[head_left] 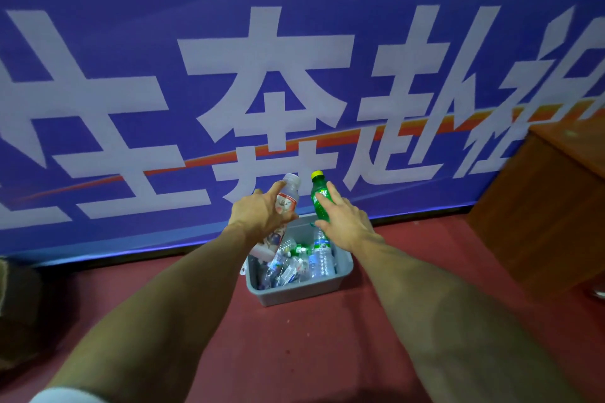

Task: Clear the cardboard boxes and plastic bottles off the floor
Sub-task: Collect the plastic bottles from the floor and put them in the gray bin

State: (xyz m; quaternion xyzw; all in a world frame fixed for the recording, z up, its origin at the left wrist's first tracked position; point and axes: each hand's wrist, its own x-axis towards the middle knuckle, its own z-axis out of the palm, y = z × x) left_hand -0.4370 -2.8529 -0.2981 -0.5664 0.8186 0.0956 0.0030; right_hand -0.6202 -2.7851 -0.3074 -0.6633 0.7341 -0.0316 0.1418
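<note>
With the left hand [258, 213] curled round the clear bottle [289, 190] and the right hand [343, 222] gripping the green bottle [319, 203], both above the twelve o'clock rim of the grey bin [294, 291], lower first, then release toward six o'clock to avoid bounce-outs.

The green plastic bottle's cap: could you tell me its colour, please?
Yellow: the cap of the green plastic bottle shows best in the head view.

2 bare forearms [157, 311], white left sleeve [65, 395].
</note>
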